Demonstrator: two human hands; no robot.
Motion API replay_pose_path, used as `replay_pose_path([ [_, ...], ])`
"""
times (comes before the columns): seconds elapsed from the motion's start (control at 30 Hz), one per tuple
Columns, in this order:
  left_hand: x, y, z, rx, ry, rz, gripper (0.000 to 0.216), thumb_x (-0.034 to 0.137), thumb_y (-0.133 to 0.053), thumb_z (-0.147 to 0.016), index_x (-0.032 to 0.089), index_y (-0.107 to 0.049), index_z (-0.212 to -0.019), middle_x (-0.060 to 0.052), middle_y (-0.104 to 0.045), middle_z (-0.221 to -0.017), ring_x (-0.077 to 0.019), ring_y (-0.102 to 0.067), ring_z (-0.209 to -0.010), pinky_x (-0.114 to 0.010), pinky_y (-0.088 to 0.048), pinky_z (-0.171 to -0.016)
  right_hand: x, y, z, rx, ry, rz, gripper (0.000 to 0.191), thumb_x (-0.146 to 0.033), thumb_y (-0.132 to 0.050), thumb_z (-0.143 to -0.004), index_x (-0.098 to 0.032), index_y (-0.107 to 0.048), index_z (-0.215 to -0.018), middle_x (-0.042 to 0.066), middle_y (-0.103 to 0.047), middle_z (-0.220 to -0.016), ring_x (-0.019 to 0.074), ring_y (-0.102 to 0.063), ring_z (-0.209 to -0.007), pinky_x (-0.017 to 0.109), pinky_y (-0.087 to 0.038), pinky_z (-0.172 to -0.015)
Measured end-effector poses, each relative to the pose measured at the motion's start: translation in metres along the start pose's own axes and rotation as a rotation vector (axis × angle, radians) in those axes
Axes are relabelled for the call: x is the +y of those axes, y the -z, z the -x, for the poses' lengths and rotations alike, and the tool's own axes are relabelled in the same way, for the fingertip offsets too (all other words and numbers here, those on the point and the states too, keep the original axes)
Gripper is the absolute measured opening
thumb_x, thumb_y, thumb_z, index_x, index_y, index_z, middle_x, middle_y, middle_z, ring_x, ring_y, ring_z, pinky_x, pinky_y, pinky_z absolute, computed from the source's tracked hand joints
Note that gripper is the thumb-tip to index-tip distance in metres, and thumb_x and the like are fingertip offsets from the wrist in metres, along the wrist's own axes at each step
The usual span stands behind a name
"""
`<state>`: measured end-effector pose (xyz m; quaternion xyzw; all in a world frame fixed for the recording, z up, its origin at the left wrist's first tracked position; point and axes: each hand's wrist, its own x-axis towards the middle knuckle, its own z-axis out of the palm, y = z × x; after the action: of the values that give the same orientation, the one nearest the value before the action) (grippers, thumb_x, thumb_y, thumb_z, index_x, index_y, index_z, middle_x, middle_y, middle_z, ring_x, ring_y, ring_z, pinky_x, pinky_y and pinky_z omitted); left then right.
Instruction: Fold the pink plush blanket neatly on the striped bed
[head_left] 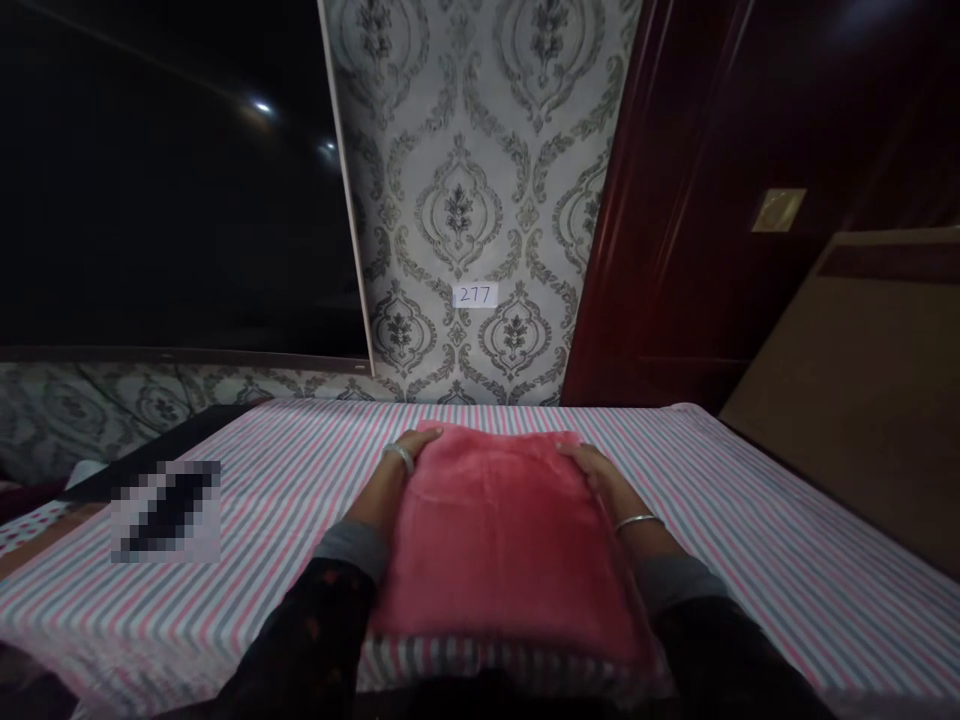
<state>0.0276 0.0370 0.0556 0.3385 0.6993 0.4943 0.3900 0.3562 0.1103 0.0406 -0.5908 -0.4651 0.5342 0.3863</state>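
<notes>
A pinkish-red plush cloth (pixel 502 540), roughly rectangular with faint creases, lies in front of me on a striped cover (pixel 277 480). My left hand (pixel 412 448) holds its far left edge, thumb on top and the other fingers mostly hidden at the side. At the far right edge my right hand (pixel 589 465) grips the cloth in the same way, its thumb over the top. Both wrists wear bangles. The near edge of the cloth rests close to my body, and whether it is folded in layers I cannot tell.
A large dark television screen (pixel 172 190) hangs at the left. Patterned wallpaper bears a paper label (pixel 475 294) reading 277. To the right are a dark red wooden panel (pixel 675 200) and a large brown board (pixel 862 370). A pixelated patch (pixel 166 512) covers something on the left.
</notes>
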Motion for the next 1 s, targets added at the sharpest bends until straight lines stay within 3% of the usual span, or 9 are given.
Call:
replay_pose_path([
  [0.13, 0.040, 0.018, 0.020, -0.083, -0.082, 0.151, 0.061, 0.047, -0.094, -0.054, 0.014, -0.070, -0.100, -0.014, -0.078, -0.091, -0.0309, -0.075, -0.090, -0.040, -0.063, -0.077, -0.039, 0.012, 0.010, 0.015, 0.111, -0.058, 0.020, -0.020, -0.075, -0.077, -0.012, -0.071, -0.095, 0.009, -0.073, -0.078, 0.0233, -0.071, -0.078, 0.031, -0.059, -0.069],
  [0.23, 0.086, 0.034, 0.039, -0.134, -0.321, 0.309, 0.066, 0.051, -0.098, -0.042, 0.015, -0.070, -0.089, -0.012, -0.077, -0.088, -0.0304, -0.074, -0.089, -0.041, -0.063, -0.081, -0.080, 0.029, 0.015, 0.046, 0.286, -0.102, 0.025, -0.026, -0.076, -0.075, -0.015, -0.071, -0.097, 0.008, -0.075, -0.087, 0.0229, -0.070, -0.087, 0.031, -0.059, -0.076],
  [0.33, 0.122, 0.052, 0.061, -0.128, -0.669, 0.272, 0.071, 0.055, -0.096, -0.043, 0.015, -0.070, -0.095, -0.010, -0.076, -0.098, -0.0284, -0.071, -0.099, -0.040, -0.059, -0.092, -0.110, 0.047, 0.024, 0.088, 0.741, -0.144, 0.040, -0.032, -0.079, -0.069, -0.015, -0.071, -0.104, 0.008, -0.075, -0.100, 0.0237, -0.069, -0.095, 0.037, -0.058, -0.087],
  [0.4, 0.127, 0.065, 0.077, -0.095, -0.850, 0.154, 0.074, 0.054, -0.094, -0.049, 0.016, -0.068, -0.107, -0.008, -0.074, -0.110, -0.0269, -0.068, -0.107, -0.039, -0.056, -0.097, -0.110, 0.058, 0.035, 0.090, 0.964, -0.093, 0.052, -0.035, -0.078, -0.070, -0.015, -0.068, -0.117, 0.009, -0.072, -0.114, 0.0239, -0.067, -0.104, 0.041, -0.055, -0.095],
  [0.5, 0.094, 0.083, 0.101, -0.023, -0.986, -0.150, 0.066, 0.048, -0.087, -0.062, 0.019, -0.063, -0.116, -0.006, -0.069, -0.119, -0.0251, -0.063, -0.113, -0.037, -0.053, -0.099, -0.071, 0.072, 0.059, 0.097, 1.099, 0.127, 0.060, -0.035, -0.072, -0.075, -0.019, -0.061, -0.132, 0.010, -0.067, -0.128, 0.0252, -0.063, -0.115, 0.044, -0.051, -0.102],
  [0.67, -0.028, 0.093, 0.133, -0.092, -1.004, -0.547, 0.035, 0.034, -0.067, -0.082, 0.019, -0.058, -0.113, -0.008, -0.066, -0.113, -0.0229, -0.063, -0.104, -0.038, -0.054, -0.093, 0.056, 0.080, 0.095, 0.067, 1.149, 0.454, 0.033, -0.032, -0.060, -0.080, -0.021, -0.067, -0.111, 0.009, -0.070, -0.109, 0.0268, -0.065, -0.104, 0.043, -0.053, -0.095],
  [0.8, -0.106, 0.087, 0.156, -0.141, -1.056, -0.685, 0.031, 0.023, -0.055, -0.083, 0.021, -0.056, -0.115, -0.011, -0.065, -0.115, -0.0256, -0.061, -0.111, -0.044, -0.052, -0.098, 0.130, 0.083, 0.113, -0.008, 1.190, 0.557, 0.036, -0.025, -0.052, -0.080, -0.023, -0.065, -0.114, 0.009, -0.070, -0.108, 0.0270, -0.064, -0.105, 0.045, -0.053, -0.094],
  [0.9, -0.127, 0.086, 0.176, -0.130, -1.044, -0.704, 0.033, 0.027, -0.058, -0.083, 0.021, -0.057, -0.115, -0.013, -0.064, -0.120, -0.0292, -0.058, -0.119, -0.049, -0.048, -0.104, 0.149, 0.090, 0.126, -0.041, 1.181, 0.575, 0.034, -0.028, -0.054, -0.086, -0.024, -0.065, -0.117, 0.009, -0.070, -0.113, 0.0273, -0.064, -0.109, 0.046, -0.052, -0.095],
  [1.0, -0.118, 0.088, 0.192, -0.118, -0.953, -0.601, 0.028, 0.035, -0.056, -0.088, 0.021, -0.059, -0.113, -0.012, -0.066, -0.120, -0.0283, -0.061, -0.118, -0.048, -0.049, -0.104, 0.142, 0.094, 0.139, -0.081, 1.110, 0.564, 0.026, -0.038, -0.059, -0.092, -0.025, -0.069, -0.112, 0.008, -0.072, -0.111, 0.0273, -0.065, -0.110, 0.046, -0.052, -0.097],
])
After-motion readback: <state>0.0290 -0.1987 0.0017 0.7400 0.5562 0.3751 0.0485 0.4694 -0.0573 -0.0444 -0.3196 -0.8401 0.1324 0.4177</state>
